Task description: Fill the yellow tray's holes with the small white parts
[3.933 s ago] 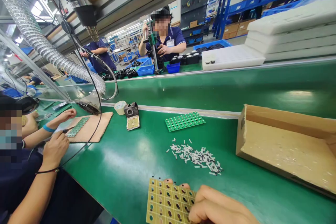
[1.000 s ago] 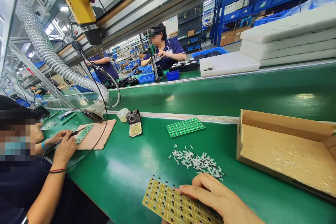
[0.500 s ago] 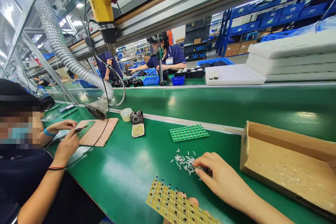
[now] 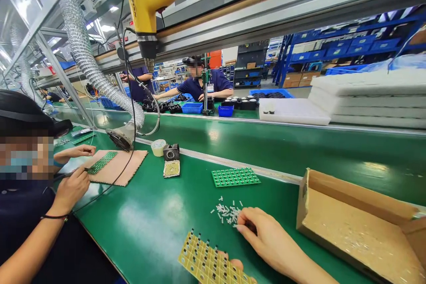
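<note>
An electronics factory: green conveyor belt (image 4: 266, 142), circuit panels (image 4: 235, 177), rows of workers

- The right hand (image 4: 266, 239), which lay over the yellow panel (image 4: 209, 264) a second ago, now rests fingers-down on the near edge of the pile of small white parts (image 4: 226, 213), covering much of it.
- Beside the panel, the left hand shows only a fingertip (image 4: 235, 263) at its edge.

Yellow panel (image 4: 208, 264) cut by bottom edge, left hand (image 4: 237, 264) mostly hidden
</note>
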A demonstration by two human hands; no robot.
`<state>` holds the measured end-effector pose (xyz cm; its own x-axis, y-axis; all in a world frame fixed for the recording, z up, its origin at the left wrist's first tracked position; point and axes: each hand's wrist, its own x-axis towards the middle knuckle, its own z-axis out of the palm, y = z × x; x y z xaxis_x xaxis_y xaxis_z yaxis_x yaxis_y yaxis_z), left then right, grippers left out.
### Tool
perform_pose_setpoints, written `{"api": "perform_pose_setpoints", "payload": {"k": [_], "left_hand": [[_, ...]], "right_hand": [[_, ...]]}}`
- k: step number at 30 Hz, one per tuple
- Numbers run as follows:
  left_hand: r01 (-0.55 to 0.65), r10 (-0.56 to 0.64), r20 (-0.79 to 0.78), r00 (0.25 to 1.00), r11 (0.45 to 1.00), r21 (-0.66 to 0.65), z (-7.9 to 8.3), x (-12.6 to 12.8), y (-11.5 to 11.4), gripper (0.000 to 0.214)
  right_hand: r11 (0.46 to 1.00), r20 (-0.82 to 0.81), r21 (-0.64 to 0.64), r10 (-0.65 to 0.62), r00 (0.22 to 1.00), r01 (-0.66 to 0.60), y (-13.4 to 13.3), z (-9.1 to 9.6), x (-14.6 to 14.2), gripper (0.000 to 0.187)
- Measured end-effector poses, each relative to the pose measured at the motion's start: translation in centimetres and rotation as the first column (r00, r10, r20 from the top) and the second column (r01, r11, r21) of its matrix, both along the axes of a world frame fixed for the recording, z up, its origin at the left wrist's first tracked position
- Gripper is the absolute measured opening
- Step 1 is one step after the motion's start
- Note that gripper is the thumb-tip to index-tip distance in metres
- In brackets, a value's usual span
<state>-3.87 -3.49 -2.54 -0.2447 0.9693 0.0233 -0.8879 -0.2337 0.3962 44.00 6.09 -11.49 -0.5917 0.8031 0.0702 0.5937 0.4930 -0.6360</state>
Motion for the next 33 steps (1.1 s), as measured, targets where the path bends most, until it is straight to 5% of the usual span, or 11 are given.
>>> {"api": "perform_pose_setpoints", "payload": {"k": [2,5,9,13,26,33], "left_hand": [[0.034,-0.035,0.007,0.999,0.997,0.063,-0.7,-4.7,-0.8,0.062],[0.020,-0.022,0.024,0.999,0.996,0.090,-1.8,-7.3,-1.5,0.059],[-0.119,0.111,-0.095,0.989,0.989,-0.085,-2.1,-6.5,-1.5,0.026],[-0.336,0.293,-0.220,0.931,0.921,-0.197,-2.1,-6.4,-1.4,0.027],[-0.343,0.279,-0.335,0.900,0.927,-0.151,-1.2,-4.8,-1.3,0.033],[-0.331,0.269,-0.293,0.917,0.925,-0.188,-2.4,-9.3,-0.5,0.050]], "right_hand": [[0.999,-0.030,-0.053,-0.010,0.999,0.009,-0.2,0.2,0.6,0.017],[0.991,-0.088,-0.134,-0.029,0.996,0.017,-0.3,0.3,1.4,0.018],[0.975,-0.186,-0.222,-0.050,0.981,0.007,-0.2,-0.1,2.3,0.022],[0.941,-0.310,-0.338,-0.079,0.947,-0.032,-0.5,-0.6,2.8,0.025],[0.715,-0.514,-0.657,-0.193,0.836,-0.239,-3.1,1.5,2.3,0.041],[0.613,-0.523,-0.722,-0.182,0.832,-0.320,-4.7,2.1,2.5,0.033]]}}
